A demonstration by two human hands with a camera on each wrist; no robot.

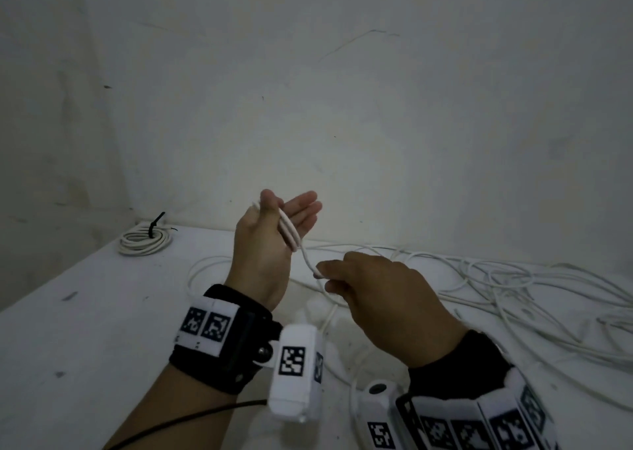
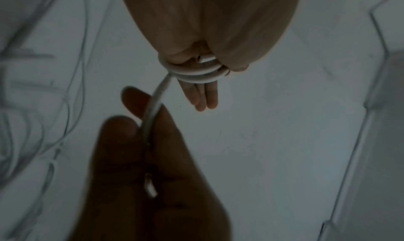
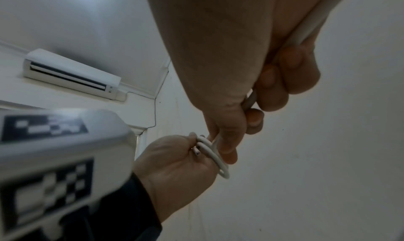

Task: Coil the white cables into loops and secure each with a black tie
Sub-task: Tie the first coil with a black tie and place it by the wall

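We have the white cable [image 1: 288, 233] wound in a few turns across our left hand [image 1: 263, 244], whose fingers stand straight and together while the thumb presses the turns and the cut end against the palm; the left wrist view shows those turns stacked just below the fingers. From that small coil a short, taut run of cable drops toward us and to the right into our right hand [image 1: 383, 292], whose thumb and curled fingers pinch it, the rest passing through the fist and down to the table [image 1: 102, 312]. So the line between the two grips slants from upper left to lower right, with the right hand nearer our body and lower, and the next turn, as we judge it, means carrying that run up and over the left fingers. The slack feeds from a loose tangle of cable [image 1: 513, 278] spread over the table to the right, which could snag as we draw on it. At the far left corner lies a finished coil [image 1: 145, 240], bound with a black tie [image 1: 153, 228], well clear of our hands.
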